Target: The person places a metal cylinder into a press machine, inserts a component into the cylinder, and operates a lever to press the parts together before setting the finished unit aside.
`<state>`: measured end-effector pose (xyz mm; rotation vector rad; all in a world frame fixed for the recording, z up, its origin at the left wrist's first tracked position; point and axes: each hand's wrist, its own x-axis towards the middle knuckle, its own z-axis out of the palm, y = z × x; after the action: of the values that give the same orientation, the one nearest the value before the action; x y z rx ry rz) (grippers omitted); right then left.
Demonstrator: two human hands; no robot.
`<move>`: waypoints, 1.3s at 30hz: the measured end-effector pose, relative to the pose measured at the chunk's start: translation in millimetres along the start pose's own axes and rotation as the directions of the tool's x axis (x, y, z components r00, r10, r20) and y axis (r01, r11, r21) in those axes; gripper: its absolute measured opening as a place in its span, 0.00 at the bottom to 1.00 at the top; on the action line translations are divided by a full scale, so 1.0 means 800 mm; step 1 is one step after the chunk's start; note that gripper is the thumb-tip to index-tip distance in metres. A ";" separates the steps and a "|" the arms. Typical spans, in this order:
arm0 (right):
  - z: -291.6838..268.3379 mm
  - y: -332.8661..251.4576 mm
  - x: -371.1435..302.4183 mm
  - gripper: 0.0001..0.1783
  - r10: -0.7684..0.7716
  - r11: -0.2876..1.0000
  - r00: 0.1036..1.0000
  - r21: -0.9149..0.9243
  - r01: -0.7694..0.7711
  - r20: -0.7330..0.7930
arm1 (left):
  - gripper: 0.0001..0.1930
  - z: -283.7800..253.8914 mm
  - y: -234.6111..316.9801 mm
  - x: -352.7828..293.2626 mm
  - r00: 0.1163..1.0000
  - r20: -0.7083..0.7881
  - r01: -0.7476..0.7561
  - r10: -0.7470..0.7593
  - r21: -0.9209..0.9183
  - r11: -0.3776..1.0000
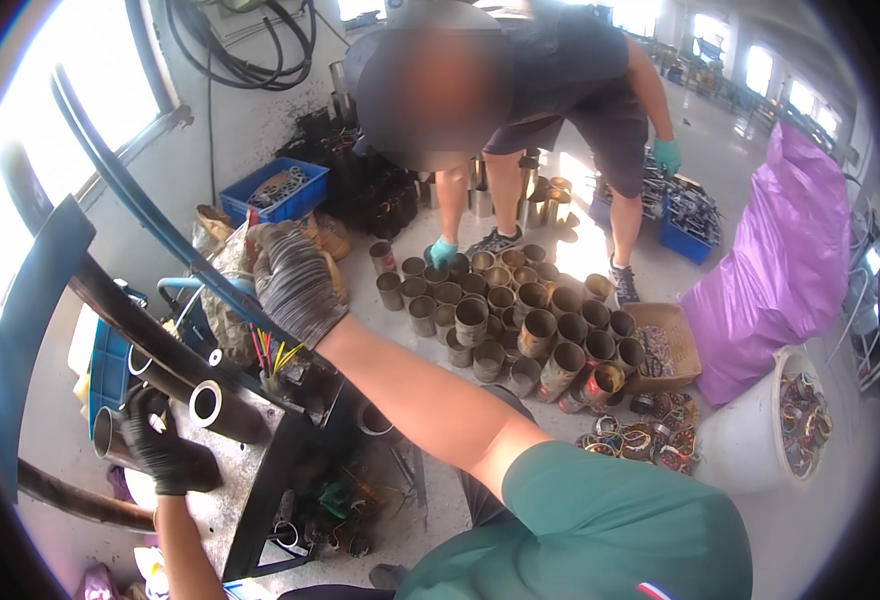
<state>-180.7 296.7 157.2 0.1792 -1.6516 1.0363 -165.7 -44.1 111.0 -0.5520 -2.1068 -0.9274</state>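
My left hand [155, 440], in a black glove, is wrapped round a dark metal tube [198, 466] lying on its side over a metal workbench [250, 500]. Just beyond it lies a second tube [228, 412], its thick pale ring-shaped end facing left. My right hand [300, 287], in a grey striped glove, is raised beyond the bench with its fingers curled. What those fingers hold, if anything, is hidden. A long blue bar [150, 212] slants down from the upper left and passes close beside that hand. Below it are red and yellow wires [278, 355].
Many open metal cylinders [538, 333] stand on the floor ahead. A co-worker [580, 80] in teal gloves bends over them, one hand at the cylinders. Blue bins [278, 190], a cardboard box [665, 345], a purple sack [775, 270] and a white bucket [750, 440] stand around.
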 end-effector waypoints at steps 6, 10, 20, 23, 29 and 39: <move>-0.022 -0.004 0.017 0.14 -0.026 0.998 0.999 -0.051 0.028 0.043 | 0.32 0.107 -0.011 -0.079 0.969 0.039 0.208 -0.242 0.396 0.895; -0.034 -0.006 0.021 0.14 0.075 0.992 0.932 -0.119 -0.035 0.356 | 0.44 0.133 -0.031 -0.087 0.890 -0.196 0.402 -0.411 -0.083 0.912; -0.080 -0.021 0.024 0.19 0.212 0.930 0.835 -0.366 -0.013 0.507 | 0.17 0.130 0.029 -0.104 0.847 -0.136 0.520 -0.514 0.012 0.854; -0.071 -0.034 0.014 0.13 0.230 0.933 0.725 -0.360 0.025 0.649 | 0.11 0.091 -0.011 -0.137 0.843 -0.136 0.486 -0.521 -0.224 0.845; -0.133 -0.043 0.003 0.10 0.193 0.883 0.653 -0.419 0.210 0.733 | 0.24 0.078 0.074 -0.225 0.689 -0.136 0.392 -0.712 -0.757 0.523; -0.156 -0.068 0.008 0.32 0.256 0.850 0.441 -0.418 0.320 0.860 | 0.32 -0.107 0.099 -0.055 0.843 -0.487 -0.073 -0.230 -0.525 0.848</move>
<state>-61.3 354.1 190.2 0.4552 -2.8706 0.3262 -48.1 -61.8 149.9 -0.4010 -1.3632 -1.5332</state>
